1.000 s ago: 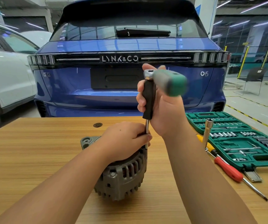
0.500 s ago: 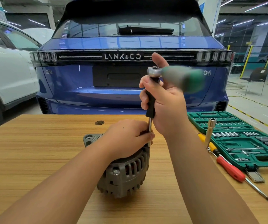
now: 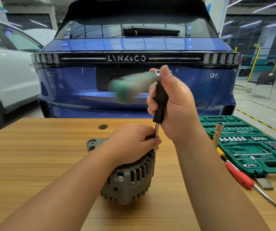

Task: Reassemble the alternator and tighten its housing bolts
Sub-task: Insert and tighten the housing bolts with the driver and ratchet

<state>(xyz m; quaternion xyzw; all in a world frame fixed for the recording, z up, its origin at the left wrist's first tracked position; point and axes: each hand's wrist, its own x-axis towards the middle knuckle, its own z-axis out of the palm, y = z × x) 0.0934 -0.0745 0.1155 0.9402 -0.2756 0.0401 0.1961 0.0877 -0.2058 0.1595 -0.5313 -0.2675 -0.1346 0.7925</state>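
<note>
A grey finned alternator [image 3: 130, 182] stands on the wooden table [image 3: 34, 155]. My left hand [image 3: 132, 144] rests on top of it, fingers curled round the steel shaft [image 3: 157, 130] of an upright driver. My right hand [image 3: 173, 104] grips the driver's black handle [image 3: 161, 102]. A ratchet with a green grip [image 3: 130, 87] sits on the driver's top end and sticks out to the left, blurred by motion. One housing bolt head [image 3: 120, 178] shows on the alternator's side. The driver's tip is hidden behind my left hand.
An open green socket case [image 3: 250, 145] lies at the right. Beside it are a red-handled screwdriver [image 3: 240, 177], a yellow-handled tool [image 3: 220, 152] and an upright tube socket [image 3: 218, 132]. A blue car [image 3: 134, 47] is parked just behind the table, a white one [image 3: 5, 72] at left.
The ratchet's green grip has swung from the right side of the driver round to the left. Both hands stay where they were on the driver and the alternator.
</note>
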